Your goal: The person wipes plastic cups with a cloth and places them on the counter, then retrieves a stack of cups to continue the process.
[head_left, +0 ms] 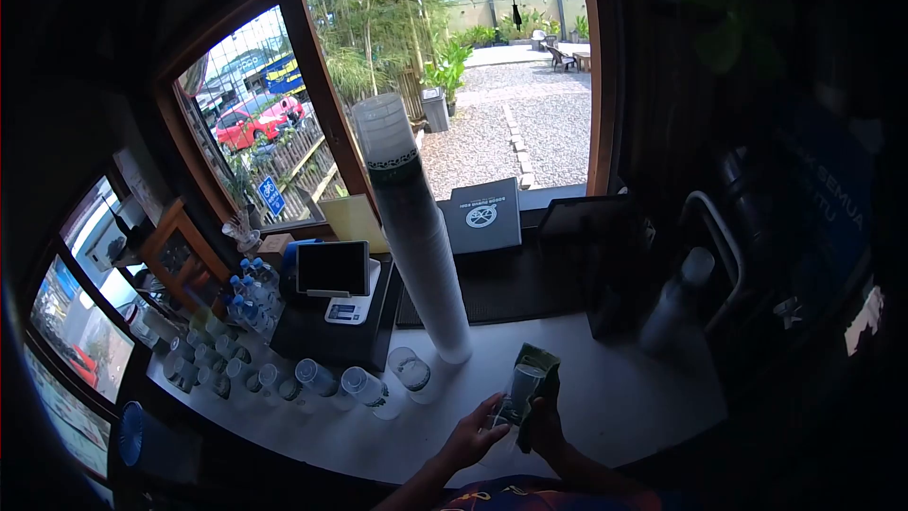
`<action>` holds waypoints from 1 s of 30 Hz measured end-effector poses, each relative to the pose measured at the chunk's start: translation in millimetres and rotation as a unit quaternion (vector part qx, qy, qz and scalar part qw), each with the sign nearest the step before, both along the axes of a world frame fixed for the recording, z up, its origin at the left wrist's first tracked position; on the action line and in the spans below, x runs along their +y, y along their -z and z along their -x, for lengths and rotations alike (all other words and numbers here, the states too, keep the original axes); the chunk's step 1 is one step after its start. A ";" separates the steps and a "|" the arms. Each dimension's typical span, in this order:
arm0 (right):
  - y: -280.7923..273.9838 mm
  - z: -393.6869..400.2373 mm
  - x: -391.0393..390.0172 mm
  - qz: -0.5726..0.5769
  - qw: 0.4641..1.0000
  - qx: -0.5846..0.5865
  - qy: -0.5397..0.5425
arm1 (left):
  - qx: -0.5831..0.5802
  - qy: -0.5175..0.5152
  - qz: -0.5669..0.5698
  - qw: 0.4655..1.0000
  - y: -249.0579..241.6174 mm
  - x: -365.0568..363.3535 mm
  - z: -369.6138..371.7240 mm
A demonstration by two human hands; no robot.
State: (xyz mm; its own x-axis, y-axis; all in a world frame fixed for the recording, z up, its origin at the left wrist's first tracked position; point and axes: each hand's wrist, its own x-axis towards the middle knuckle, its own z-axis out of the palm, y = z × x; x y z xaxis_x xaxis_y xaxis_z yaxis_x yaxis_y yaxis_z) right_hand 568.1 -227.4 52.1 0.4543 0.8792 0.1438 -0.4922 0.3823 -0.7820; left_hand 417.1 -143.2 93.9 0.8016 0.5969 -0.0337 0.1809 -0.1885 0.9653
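Near the front edge of the white counter (615,407), my left hand (470,439) has its fingers closed on a clear plastic cup (508,416). My right hand (546,429) grips a dark green cloth or packet (539,357) that wraps round the cup's far side; its exact kind is hard to tell. Behind my hands a tall stack of clear cups (426,265) stands on the counter, leaning slightly left. A single clear cup (410,371) is beside the stack's base, and another printed cup (371,392) is just left of it.
Several more cups (271,382) line the counter at the left, near water bottles (253,298). A tablet on a stand (333,270), a dark menu box (486,215) and a dark screen (598,224) are behind. A metal rail (733,255) curves at the right.
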 end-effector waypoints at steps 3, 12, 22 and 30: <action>-22.3 14.3 -2.2 0.017 1.000 0.001 0.019 | -0.009 0.038 0.091 0.995 6.8 6.3 14.9; 9.4 24.4 -5.3 0.051 0.998 0.017 -0.013 | -0.046 0.060 0.067 0.995 19.5 12.8 22.5; 11.2 54.6 -10.4 0.113 0.947 -0.298 0.023 | -0.113 0.031 0.136 0.984 35.7 28.4 11.1; -8.4 43.2 -2.4 0.139 0.884 -0.433 0.105 | -0.116 0.119 0.114 0.979 45.9 43.1 1.6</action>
